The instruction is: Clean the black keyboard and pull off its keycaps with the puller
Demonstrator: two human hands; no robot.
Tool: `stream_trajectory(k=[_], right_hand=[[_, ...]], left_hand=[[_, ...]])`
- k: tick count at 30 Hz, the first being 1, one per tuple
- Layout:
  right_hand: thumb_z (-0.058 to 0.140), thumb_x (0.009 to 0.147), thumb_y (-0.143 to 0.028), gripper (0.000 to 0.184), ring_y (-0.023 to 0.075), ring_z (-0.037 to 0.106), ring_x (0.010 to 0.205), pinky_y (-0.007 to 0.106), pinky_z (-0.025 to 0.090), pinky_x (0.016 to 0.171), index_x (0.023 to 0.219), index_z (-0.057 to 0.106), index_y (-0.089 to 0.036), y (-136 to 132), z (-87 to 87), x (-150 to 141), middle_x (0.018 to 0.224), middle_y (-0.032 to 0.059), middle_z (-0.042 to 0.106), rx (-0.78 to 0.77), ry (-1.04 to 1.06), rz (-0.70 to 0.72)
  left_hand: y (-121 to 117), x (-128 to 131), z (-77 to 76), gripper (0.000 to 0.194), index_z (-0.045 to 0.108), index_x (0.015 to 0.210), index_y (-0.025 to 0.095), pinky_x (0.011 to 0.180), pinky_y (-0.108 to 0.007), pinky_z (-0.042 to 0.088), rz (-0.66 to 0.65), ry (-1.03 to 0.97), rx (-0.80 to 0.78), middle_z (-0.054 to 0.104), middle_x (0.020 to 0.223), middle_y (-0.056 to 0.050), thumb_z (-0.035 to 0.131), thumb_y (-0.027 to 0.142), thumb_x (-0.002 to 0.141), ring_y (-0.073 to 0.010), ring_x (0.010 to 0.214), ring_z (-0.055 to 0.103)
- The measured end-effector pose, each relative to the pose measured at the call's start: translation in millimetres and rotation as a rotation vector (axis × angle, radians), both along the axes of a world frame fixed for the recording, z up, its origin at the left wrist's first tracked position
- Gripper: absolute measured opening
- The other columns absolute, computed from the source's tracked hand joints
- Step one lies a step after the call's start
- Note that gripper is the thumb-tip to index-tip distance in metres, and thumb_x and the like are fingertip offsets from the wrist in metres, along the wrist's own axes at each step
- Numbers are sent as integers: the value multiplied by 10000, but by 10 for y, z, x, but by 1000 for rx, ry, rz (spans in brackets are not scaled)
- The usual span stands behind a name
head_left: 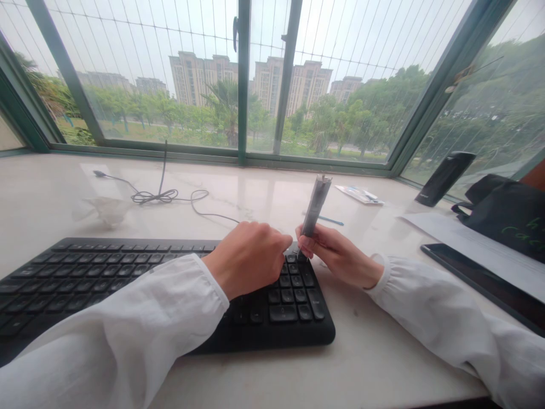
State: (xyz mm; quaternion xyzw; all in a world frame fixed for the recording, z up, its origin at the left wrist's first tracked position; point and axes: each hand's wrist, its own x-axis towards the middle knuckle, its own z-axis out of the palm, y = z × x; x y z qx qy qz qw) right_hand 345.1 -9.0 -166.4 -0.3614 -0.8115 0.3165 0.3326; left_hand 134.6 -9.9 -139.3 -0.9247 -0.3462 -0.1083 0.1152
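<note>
A black keyboard (pixel 293 335) lies in front of me, its number pad at the right end. Upright over the pad's top right corner stands a long grey bar-shaped tool (pixel 315 207), with a ragged pale upper end and what look like thin wires at its lower end by the keys. My right hand (pixel 340 255) is closed round the lower part of this tool. Just left of it, my left hand (pixel 251 250) is closed above the keyboard, thumb and forefinger toward the tool's foot. Whatever its fingertips pinch, if anything, is hidden.
A coiled black cable (pixel 157 196) and a crumpled clear plastic piece (pixel 108 210) lie behind the keyboard. A thin blue stick (pixel 331 220) and a small packet (pixel 360 195) are beyond my right hand. Rightward are a phone (pixel 477 278), paper, a black bag (pixel 506 210) and a black box (pixel 445 179).
</note>
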Motion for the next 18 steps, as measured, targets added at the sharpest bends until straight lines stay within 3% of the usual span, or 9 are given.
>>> stream_trajectory(k=[18], right_hand=[[405, 1013, -439, 329, 127, 385, 662, 282, 344, 634, 786, 433, -203, 7, -2, 2, 707, -27, 416, 68, -47, 2]], left_hand=[[-7, -1, 15, 207, 615, 764, 187, 550, -325, 467, 4, -8, -32, 686, 712, -88, 438, 146, 864, -256, 632, 666]])
